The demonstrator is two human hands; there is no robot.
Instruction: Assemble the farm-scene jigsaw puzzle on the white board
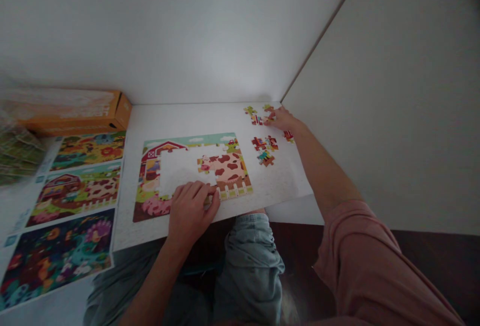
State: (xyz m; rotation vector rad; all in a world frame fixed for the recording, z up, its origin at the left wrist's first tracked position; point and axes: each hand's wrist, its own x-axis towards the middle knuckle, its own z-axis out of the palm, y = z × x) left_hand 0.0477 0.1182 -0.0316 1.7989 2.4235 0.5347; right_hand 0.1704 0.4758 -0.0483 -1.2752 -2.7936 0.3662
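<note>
A jigsaw puzzle point(191, 140) of a farm lies on the white table, its frame joined around a bare gap. A cow section point(228, 166) fills its right side. My left hand point(193, 203) rests on the puzzle's near edge, fingers bent loosely downward with nothing visible in them. At the far right my right hand point(283, 117) reaches into loose pieces, thumb and fingertips around a puzzle piece point(269, 117) that they partly cover. Nearer me are more loose pieces point(264, 143) and a teal and brown piece point(266, 158). A red piece point(288, 136) sits partly behind my right wrist.
On the left lies a reference sheet point(77, 193) with three pictures, the middle one matching the farm scene. An orange box point(122, 111) stands behind it, beside a plastic bag of green contents point(18, 156). A white wall point(206, 41) and a side panel point(393, 116) bound the table point(187, 116).
</note>
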